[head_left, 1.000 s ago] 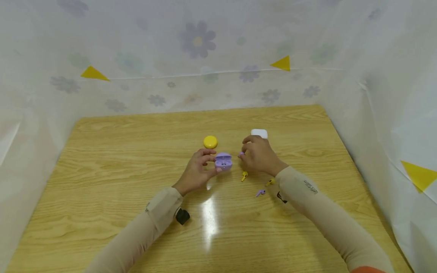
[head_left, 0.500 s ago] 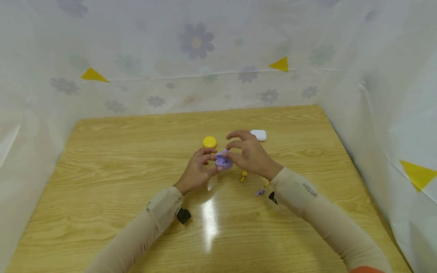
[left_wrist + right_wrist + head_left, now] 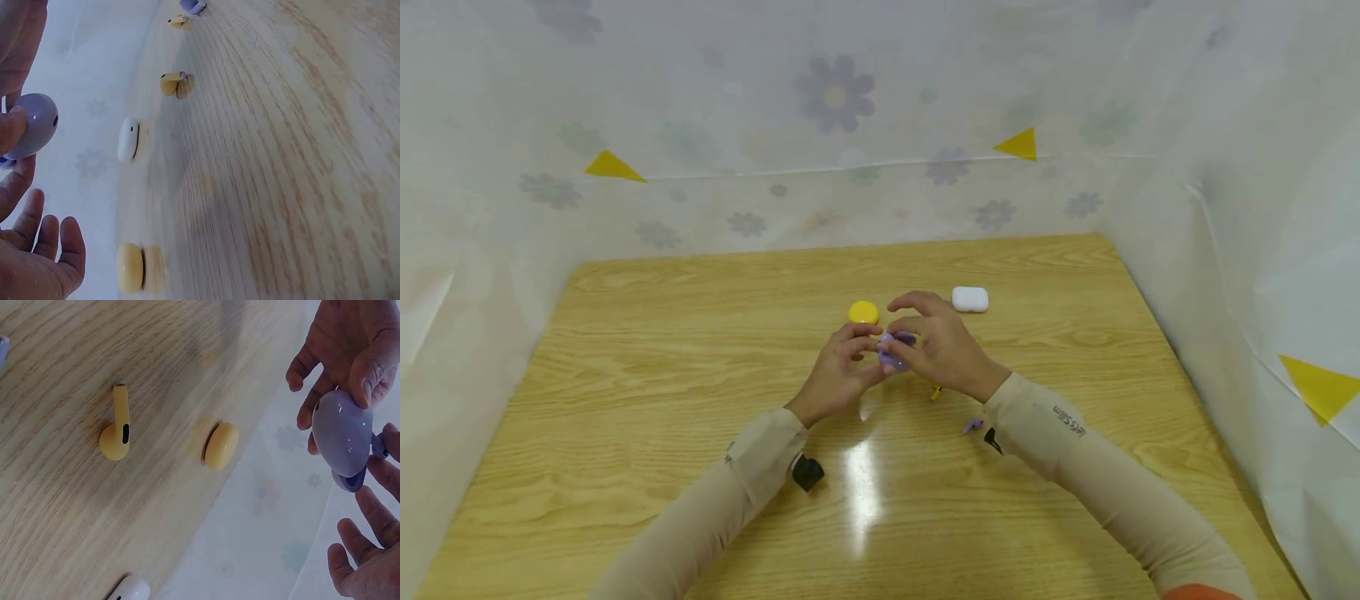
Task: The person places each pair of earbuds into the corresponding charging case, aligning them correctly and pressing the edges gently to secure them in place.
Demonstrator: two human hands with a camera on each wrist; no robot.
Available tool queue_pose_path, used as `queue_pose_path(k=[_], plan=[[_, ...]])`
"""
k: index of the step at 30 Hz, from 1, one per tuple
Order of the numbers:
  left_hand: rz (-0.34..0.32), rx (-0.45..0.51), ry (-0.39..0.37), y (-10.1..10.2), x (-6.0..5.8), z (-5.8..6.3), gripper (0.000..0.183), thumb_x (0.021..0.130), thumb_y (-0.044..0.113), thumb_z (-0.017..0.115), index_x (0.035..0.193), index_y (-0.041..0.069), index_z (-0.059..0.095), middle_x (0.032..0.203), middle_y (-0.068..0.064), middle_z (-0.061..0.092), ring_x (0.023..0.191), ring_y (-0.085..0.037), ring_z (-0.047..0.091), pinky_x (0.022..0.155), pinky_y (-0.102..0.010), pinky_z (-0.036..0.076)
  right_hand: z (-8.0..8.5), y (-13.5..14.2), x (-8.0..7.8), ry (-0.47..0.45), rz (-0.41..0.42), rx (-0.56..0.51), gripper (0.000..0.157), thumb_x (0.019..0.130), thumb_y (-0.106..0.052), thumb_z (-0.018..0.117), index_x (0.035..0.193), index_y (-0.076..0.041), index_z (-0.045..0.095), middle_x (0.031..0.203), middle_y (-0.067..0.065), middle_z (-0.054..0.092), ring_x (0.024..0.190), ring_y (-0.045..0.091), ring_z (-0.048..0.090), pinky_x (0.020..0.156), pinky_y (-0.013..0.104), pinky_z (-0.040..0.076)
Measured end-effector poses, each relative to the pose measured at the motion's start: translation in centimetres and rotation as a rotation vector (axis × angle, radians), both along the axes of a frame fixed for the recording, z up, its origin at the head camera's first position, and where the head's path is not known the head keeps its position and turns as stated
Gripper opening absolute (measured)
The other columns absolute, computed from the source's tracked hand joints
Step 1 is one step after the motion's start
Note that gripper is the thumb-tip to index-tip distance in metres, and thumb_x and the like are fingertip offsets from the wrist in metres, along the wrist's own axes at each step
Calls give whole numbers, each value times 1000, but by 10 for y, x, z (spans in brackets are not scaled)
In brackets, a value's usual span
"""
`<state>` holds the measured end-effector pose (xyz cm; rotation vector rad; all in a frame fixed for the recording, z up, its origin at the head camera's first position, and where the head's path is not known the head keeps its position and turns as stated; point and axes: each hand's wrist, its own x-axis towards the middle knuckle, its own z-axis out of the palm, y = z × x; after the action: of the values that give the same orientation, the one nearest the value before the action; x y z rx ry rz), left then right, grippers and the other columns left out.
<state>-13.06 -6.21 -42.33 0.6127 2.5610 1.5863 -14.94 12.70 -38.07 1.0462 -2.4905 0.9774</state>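
My feed shows a glossy wood-grain table (image 3: pixel 670 350) with flower-printed white sheeting (image 3: pixel 722 108) beyond the hands. The left hand (image 3: pixel 837 377) grips a rounded, glossy purple case (image 3: pixel 342 432), and the right hand (image 3: pixel 949 352) pinches what looks like a small purple earbud (image 3: pixel 379 446) at its opening, blocking my view inside. Past the left hand lies a round yellow case (image 3: pixel 863 312), past the right hand a white oblong case (image 3: pixel 970 300), and on the right hand's near side, two yellow stemmed earbuds (image 3: pixel 169 85) and a second purple earbud (image 3: pixel 973 426).
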Motion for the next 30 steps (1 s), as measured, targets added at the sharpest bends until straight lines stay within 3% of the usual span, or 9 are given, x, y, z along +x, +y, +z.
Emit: queue_pose_path(k=[11, 16, 25, 30], plan=[[4, 1, 5, 0, -1, -1, 23, 85, 18, 72, 102, 3, 70, 131, -14, 54, 121, -32, 50, 89, -51, 49, -2, 0, 2, 74, -19, 48, 14, 80, -20, 77, 81, -6, 74, 113, 13, 66, 114, 30, 58, 103, 50, 41], [6, 8, -32, -1, -2, 0, 23, 86, 19, 70, 103, 3, 70, 133, -14, 53, 123, -32, 48, 91, -53, 48, 0, 0, 3, 89, -24, 76, 15, 80, -21, 77, 81, -7, 73, 113, 11, 67, 116, 30, 58, 105, 52, 40], [24, 9, -36, 0, 0, 1, 22, 85, 18, 71, 102, 3, 70, 132, -11, 53, 123, -31, 48, 92, -52, 47, 4, -2, 5, -6, -1, 133, 11, 84, -17, 72, 82, -6, 74, 116, 12, 68, 120, 31, 56, 106, 55, 37], [28, 19, -48, 0, 0, 1, 21, 85, 18, 71, 101, 3, 70, 131, -10, 53, 123, -29, 47, 93, -52, 46, 5, -3, 7, -4, -22, 174, 11, 84, -17, 72, 83, -6, 75, 116, 11, 69, 121, 32, 56, 106, 55, 37]])
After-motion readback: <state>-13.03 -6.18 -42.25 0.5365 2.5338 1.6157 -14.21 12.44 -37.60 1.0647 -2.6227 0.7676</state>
